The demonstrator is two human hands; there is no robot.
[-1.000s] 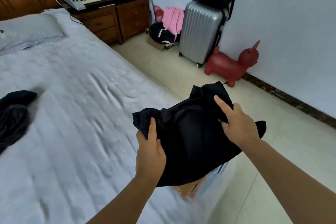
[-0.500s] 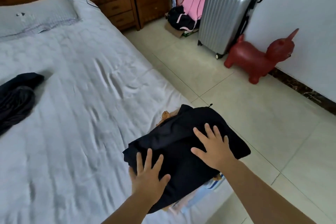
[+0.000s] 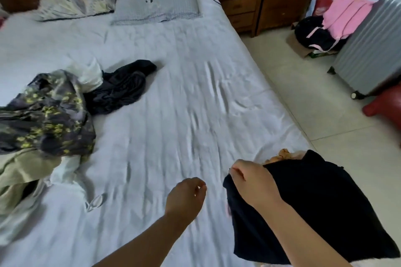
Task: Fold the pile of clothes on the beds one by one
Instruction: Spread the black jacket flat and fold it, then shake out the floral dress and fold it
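At the left of the bed lies the unfolded pile, a patterned garment over pale ones with a dark garment beside it, likely waiting for folding. The left hand hovers over bare sheet, fingers loosely curled, holding nothing. The right hand rests on the folded black garment at the bed's corner; whether it pinches the edge is unclear.

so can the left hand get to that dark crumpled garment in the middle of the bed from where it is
Probably yes. The left hand hangs loosely curled and holds nothing, and only bare sheet lies between it and the dark crumpled garment; it would likely need a lean forward.
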